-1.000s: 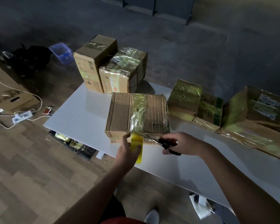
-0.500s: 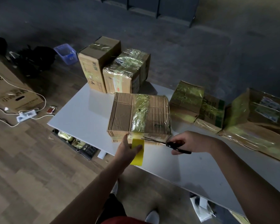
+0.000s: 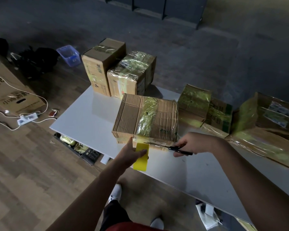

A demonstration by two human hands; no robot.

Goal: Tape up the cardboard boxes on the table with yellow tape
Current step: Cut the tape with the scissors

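Grips the yellow roll (image 3: 140, 161) in the left hand (image 3: 129, 153), fingers curled over its face, thumb up against the near side of the middle box (image 3: 145, 117). Holds the roll on edge over the near rim of the table (image 3: 90, 117), a short strip of tape running from it up onto the box. Holds black scissors (image 3: 168, 147) in the right hand (image 3: 196, 144), fingers closed round the handles, blades level along the foot of the box, tips at that strip just above the roll. Blades parted or together: cannot tell. Across the box top, a wrinkled band of yellow tape from back to front. At the table's far left corner, a tall box (image 3: 101, 64) and a wrapped box (image 3: 130, 74), upright and touching. To the right, a row of boxes (image 3: 218, 114) under glossy tape. On the floor at left, a blue bin (image 3: 68, 55), a power strip (image 3: 27, 117) with its cord, a big carton (image 3: 8, 92). Under the table, a dark crate (image 3: 88, 152)
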